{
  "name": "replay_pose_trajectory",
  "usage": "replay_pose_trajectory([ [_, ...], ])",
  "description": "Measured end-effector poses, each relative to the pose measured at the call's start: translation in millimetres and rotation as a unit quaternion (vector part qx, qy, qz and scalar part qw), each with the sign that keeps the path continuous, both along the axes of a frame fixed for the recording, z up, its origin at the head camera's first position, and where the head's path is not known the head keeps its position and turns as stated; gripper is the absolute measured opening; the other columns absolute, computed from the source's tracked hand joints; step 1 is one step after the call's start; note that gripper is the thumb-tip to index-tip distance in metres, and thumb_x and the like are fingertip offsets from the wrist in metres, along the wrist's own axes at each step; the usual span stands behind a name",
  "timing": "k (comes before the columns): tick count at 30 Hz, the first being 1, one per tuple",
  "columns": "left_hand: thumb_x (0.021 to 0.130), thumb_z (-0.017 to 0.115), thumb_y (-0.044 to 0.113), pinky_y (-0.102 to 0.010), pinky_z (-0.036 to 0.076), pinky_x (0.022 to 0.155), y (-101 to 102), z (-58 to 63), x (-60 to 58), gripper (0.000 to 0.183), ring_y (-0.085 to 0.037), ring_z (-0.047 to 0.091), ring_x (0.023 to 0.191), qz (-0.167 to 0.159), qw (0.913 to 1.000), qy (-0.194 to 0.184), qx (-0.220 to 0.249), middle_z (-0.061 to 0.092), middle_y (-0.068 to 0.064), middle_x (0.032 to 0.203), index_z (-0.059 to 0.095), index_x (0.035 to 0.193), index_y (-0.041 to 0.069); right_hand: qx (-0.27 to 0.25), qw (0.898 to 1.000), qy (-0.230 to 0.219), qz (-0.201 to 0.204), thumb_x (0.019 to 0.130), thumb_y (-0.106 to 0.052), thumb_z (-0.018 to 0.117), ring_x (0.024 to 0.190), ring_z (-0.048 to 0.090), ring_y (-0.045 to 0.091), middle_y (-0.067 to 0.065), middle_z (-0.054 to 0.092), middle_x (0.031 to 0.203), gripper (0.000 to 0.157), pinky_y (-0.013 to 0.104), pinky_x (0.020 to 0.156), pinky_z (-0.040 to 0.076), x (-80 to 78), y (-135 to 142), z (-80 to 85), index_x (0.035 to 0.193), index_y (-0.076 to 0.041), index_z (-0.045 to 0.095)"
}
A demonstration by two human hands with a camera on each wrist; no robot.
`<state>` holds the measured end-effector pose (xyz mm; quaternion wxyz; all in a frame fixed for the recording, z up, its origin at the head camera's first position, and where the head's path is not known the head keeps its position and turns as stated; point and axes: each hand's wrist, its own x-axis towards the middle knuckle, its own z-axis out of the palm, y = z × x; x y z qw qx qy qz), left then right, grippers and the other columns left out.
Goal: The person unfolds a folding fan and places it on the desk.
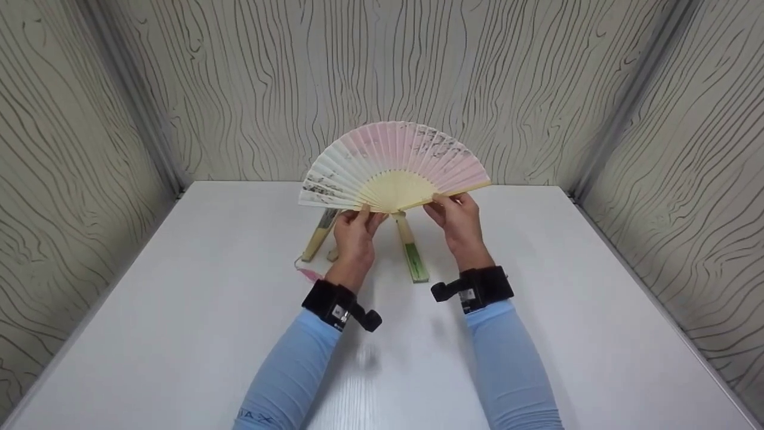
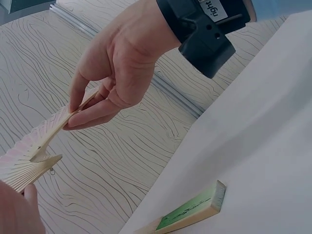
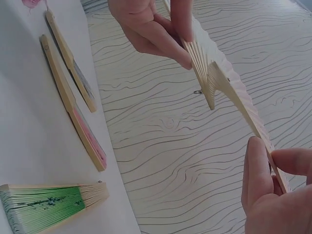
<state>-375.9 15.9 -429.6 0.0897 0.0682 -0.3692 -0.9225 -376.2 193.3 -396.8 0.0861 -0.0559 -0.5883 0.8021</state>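
A folding fan [image 1: 397, 152] with white-to-pink pleats, dark printed sprigs and pale ribs is spread wide, held up above the table. My left hand [image 1: 355, 236] pinches its lower left edge near the pivot. On the other side, my right hand [image 1: 459, 221] grips the outer rib between thumb and fingers, as the right wrist view also shows. A small metal ring [image 3: 197, 92] hangs at the pivot. Below the spread fan lies a folded green fan [image 1: 416, 257], closest to the space between the hands.
Two more folded fans lie on the white table [image 1: 197, 286]: one with grey cloth [image 3: 80, 80] and one with pink cloth [image 3: 87, 134]. A pink tassel [image 1: 310, 274] lies by my left wrist. Wood-patterned panels [image 1: 382, 71] enclose the table at the back and sides.
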Motion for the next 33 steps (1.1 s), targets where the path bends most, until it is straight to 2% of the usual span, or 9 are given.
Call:
replay_pose_trajectory([
  [4,0.111,0.055,-0.001,-0.034,0.066,0.103,2.3,0.2,-0.8,0.031,-0.017,0.078,0.100,-0.007,1.0000,-0.005,-0.001,0.067,-0.022,0.130,0.052,0.140,-0.010,0.006,1.000,-0.013,0.000,0.110,-0.005,0.058,0.121,0.073,0.020,0.009,0.062,0.136,0.045,0.025,0.102,0.065,0.6,5.8,-0.2,0.155,-0.004,0.052],
  [9,0.112,0.054,0.003,-0.039,0.058,0.117,16.2,5.4,1.4,0.030,-0.032,0.070,0.130,-0.029,0.9991,-0.032,0.000,0.063,-0.025,0.137,0.048,0.139,-0.009,0.046,0.998,-0.037,-0.003,0.112,-0.012,0.057,0.099,0.080,0.012,0.011,0.065,0.130,0.044,0.024,0.095,0.067,-0.1,22.5,-2.0,0.154,-0.002,0.051],
  [12,0.114,0.053,0.007,-0.039,0.057,0.120,30.8,9.3,0.3,0.033,-0.034,0.066,0.134,-0.048,0.9979,-0.042,-0.004,0.063,-0.025,0.138,0.050,0.143,-0.009,0.079,0.996,-0.046,-0.007,0.113,-0.017,0.057,0.091,0.080,0.009,0.012,0.068,0.127,0.044,0.022,0.091,0.067,1.2,41.2,-2.2,0.154,-0.001,0.050],
  [17,0.114,0.054,0.008,-0.041,0.058,0.118,67.5,17.6,-5.9,0.043,-0.036,0.066,0.139,-0.088,0.9937,-0.069,-0.005,0.063,-0.030,0.148,0.050,0.152,-0.012,0.096,0.991,-0.073,-0.058,0.114,-0.023,0.057,0.091,0.080,0.006,0.005,0.072,0.119,0.045,0.019,0.092,0.066,6.0,82.0,-4.6,0.155,-0.005,0.052],
  [22,0.115,0.053,0.016,-0.041,0.059,0.118,101.9,22.8,-11.1,0.045,-0.034,0.067,0.141,-0.153,0.9817,-0.101,-0.051,0.066,-0.025,0.151,0.053,0.154,-0.006,0.068,0.985,-0.114,-0.113,0.114,-0.025,0.058,0.085,0.080,0.003,-0.007,0.077,0.094,0.046,0.018,0.088,0.066,8.6,121.6,-18.3,0.155,-0.005,0.054],
  [26,0.115,0.047,0.031,-0.045,0.057,0.121,129.1,14.8,-8.8,0.053,-0.036,0.067,0.140,-0.199,0.9718,-0.113,-0.056,0.066,-0.026,0.150,0.057,0.151,-0.005,0.027,0.980,-0.126,-0.151,0.112,-0.017,0.060,0.072,0.079,0.003,-0.007,0.078,0.073,0.042,0.017,0.078,0.067,11.7,152.4,-36.4,0.148,0.003,0.057],
  [30,0.114,0.040,0.040,-0.049,0.052,0.125,154.9,-1.0,0.7,0.065,-0.042,0.060,0.146,-0.223,0.9657,-0.133,-0.012,0.060,-0.031,0.154,0.051,0.154,-0.010,-0.014,0.975,-0.137,-0.176,0.110,-0.009,0.061,0.063,0.078,0.006,-0.001,0.076,0.064,0.030,0.019,0.071,0.067,17.4,176.8,-51.6,0.137,0.005,0.061],
  [33,0.114,0.036,0.041,-0.051,0.047,0.129,165.6,-11.9,5.3,0.070,-0.046,0.053,0.152,-0.228,0.9618,-0.149,0.023,0.052,-0.036,0.159,0.044,0.157,-0.014,-0.042,0.973,-0.145,-0.175,0.109,-0.005,0.060,0.064,0.079,0.010,0.002,0.077,0.066,0.031,0.022,0.074,0.069,21.6,185.6,-58.2,0.138,0.003,0.060],
])
